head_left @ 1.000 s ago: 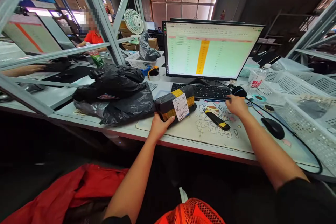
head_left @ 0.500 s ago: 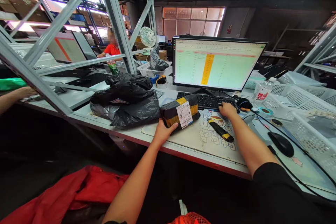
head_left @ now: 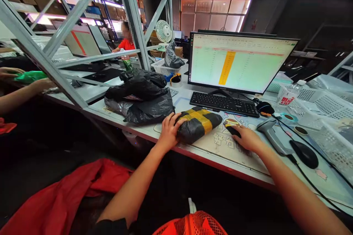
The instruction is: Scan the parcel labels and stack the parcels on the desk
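Observation:
A black plastic-wrapped parcel [head_left: 193, 130] with crossing bands of yellow tape lies on the desk mat [head_left: 224, 151]. My left hand [head_left: 168, 131] grips its left end, fingers over the top. To the right, my right hand [head_left: 248, 138] is closed on a black and yellow box cutter [head_left: 232, 130] that rests on the mat; most of its handle is hidden under the hand. Behind both hands stands a black keyboard [head_left: 223, 103], below a monitor [head_left: 239, 62] showing a spreadsheet. The parcel's label is out of sight.
Black plastic bags [head_left: 143, 97] are piled left of the parcel. A grey barcode scanner [head_left: 274, 137], a black mouse [head_left: 304, 153] and cables lie at the right, beside white baskets [head_left: 336, 130]. A metal frame [head_left: 64, 69] borders the left; another person's hands [head_left: 41, 85] handle something green beyond it.
The parcel has been turned over, so its white label no longer shows. My right hand has left the keyboard and taken hold of the box cutter. The view has shifted slightly.

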Motion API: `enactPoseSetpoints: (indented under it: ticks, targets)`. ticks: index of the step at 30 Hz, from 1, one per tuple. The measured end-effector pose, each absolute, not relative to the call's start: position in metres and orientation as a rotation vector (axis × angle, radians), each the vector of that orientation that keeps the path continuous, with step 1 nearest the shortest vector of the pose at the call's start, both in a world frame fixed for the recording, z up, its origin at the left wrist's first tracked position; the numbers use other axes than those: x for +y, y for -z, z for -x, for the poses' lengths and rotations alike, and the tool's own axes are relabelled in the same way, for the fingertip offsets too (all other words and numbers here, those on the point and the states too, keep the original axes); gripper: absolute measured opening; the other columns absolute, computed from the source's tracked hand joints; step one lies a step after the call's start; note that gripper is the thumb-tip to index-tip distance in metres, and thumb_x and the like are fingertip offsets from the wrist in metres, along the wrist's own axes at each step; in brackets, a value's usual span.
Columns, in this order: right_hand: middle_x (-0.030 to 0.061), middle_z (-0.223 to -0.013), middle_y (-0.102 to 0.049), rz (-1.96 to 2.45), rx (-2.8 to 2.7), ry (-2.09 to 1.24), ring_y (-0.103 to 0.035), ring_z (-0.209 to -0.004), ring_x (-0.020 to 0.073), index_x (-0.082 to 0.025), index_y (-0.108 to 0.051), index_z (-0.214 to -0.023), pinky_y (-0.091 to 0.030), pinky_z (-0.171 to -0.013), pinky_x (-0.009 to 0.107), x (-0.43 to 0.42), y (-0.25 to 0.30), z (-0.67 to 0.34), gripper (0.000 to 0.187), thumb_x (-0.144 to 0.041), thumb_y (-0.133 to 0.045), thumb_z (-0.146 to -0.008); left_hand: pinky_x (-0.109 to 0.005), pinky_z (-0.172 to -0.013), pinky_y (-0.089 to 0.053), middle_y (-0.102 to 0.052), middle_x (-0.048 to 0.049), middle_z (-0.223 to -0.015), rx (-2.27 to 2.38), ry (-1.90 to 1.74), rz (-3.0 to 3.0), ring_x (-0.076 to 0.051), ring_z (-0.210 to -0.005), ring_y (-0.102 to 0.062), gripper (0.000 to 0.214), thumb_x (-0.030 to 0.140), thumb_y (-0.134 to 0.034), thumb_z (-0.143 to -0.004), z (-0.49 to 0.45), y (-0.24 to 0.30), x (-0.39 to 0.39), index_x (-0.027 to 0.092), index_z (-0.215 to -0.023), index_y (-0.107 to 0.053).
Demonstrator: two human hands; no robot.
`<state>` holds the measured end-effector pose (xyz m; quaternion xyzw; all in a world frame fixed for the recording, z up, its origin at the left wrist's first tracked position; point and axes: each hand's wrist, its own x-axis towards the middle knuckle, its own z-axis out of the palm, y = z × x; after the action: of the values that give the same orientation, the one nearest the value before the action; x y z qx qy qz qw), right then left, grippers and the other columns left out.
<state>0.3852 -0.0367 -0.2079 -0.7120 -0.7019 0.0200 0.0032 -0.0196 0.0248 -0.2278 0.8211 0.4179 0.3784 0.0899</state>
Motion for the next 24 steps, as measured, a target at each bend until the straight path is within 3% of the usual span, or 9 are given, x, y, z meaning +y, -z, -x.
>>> enactPoseSetpoints:
  ticks: [3, 6, 8, 11, 14, 19, 24]
  targets:
    - [0.0179, -0.127, -0.072, 2.182, -2.068, -0.111, -0.071, -0.107, 0.0308, -0.015, -0.06, -0.151, -0.054, -0.095, 0.04, -0.048, 0.197, -0.397, 0.055, -0.032, -0.044, -0.102, -0.061, -0.13, -0.023, -0.033, -0.0047, -0.173, 1.354, -1.028, -2.496, -0.037, -0.162, -0.023, 0.081, -0.005, -0.059, -0.072, 0.041, 0.213, 0.013, 0.033, -0.143, -0.065]
    - [0.0118, -0.106, -0.077, 1.982, -1.966, -0.333, -0.072, -0.08, 0.0248, -0.016, -0.06, -0.15, -0.058, -0.082, 0.038, -0.037, 0.163, -0.385, 0.055, -0.035, -0.038, -0.103, -0.051, -0.127, -0.035, -0.051, -0.0081, -0.161, 1.333, -1.196, -2.315, -0.028, -0.15, -0.046, 0.058, 0.006, -0.048, -0.091, 0.037, 0.204, -0.007, 0.027, -0.143, -0.064]
    - [0.0062, -0.094, -0.078, 1.79, -2.038, -0.446, -0.069, -0.067, 0.0207, -0.02, -0.06, -0.152, -0.059, -0.074, 0.035, -0.021, 0.136, -0.355, 0.055, -0.04, -0.038, -0.106, -0.048, -0.125, -0.039, -0.063, -0.0085, -0.147, 1.272, -1.258, -2.271, -0.027, -0.14, -0.054, 0.045, 0.019, -0.053, -0.1, 0.02, 0.207, -0.023, 0.026, -0.142, -0.064]
    - [0.0037, -0.108, -0.079, 1.464, -2.303, -0.394, -0.075, -0.088, 0.0201, -0.023, -0.067, -0.145, -0.058, -0.09, 0.032, 0.011, 0.106, -0.284, 0.048, -0.035, -0.043, -0.105, -0.052, -0.125, -0.037, -0.067, -0.0083, -0.141, 1.315, -1.235, -2.314, -0.032, -0.141, -0.05, 0.042, 0.036, -0.071, -0.096, -0.011, 0.223, -0.039, 0.028, -0.137, -0.069]
    - [0.0028, -0.129, -0.075, 1.318, -2.541, -0.276, -0.071, -0.116, 0.0227, -0.023, -0.073, -0.137, -0.052, -0.106, 0.032, 0.043, 0.097, -0.214, 0.045, -0.021, -0.046, -0.102, -0.054, -0.123, -0.039, -0.071, -0.0082, -0.134, 1.369, -1.29, -2.29, -0.033, -0.14, -0.05, 0.033, 0.037, -0.072, -0.096, -0.026, 0.239, -0.041, 0.028, -0.128, -0.074]
    - [0.0044, -0.118, -0.079, 1.469, -2.688, -0.1, -0.074, -0.106, 0.0261, -0.028, -0.076, -0.135, -0.055, -0.096, 0.033, 0.046, 0.107, -0.194, 0.044, -0.02, -0.049, -0.101, -0.052, -0.121, -0.041, -0.073, -0.0079, -0.129, 1.292, -1.334, -2.292, -0.03, -0.137, -0.05, 0.029, 0.038, -0.069, -0.099, -0.019, 0.249, -0.033, 0.027, -0.126, -0.076]
    - [0.0058, -0.116, -0.079, 1.8, -2.634, -0.147, -0.073, -0.095, 0.0295, -0.033, -0.074, -0.138, -0.057, -0.088, 0.041, -0.024, 0.124, -0.309, 0.045, -0.032, -0.048, -0.101, -0.048, -0.117, -0.043, -0.074, -0.0076, -0.124, 1.26, -1.329, -2.325, -0.029, -0.132, -0.052, 0.025, 0.036, -0.069, -0.099, -0.015, 0.243, -0.035, 0.026, -0.12, -0.077]
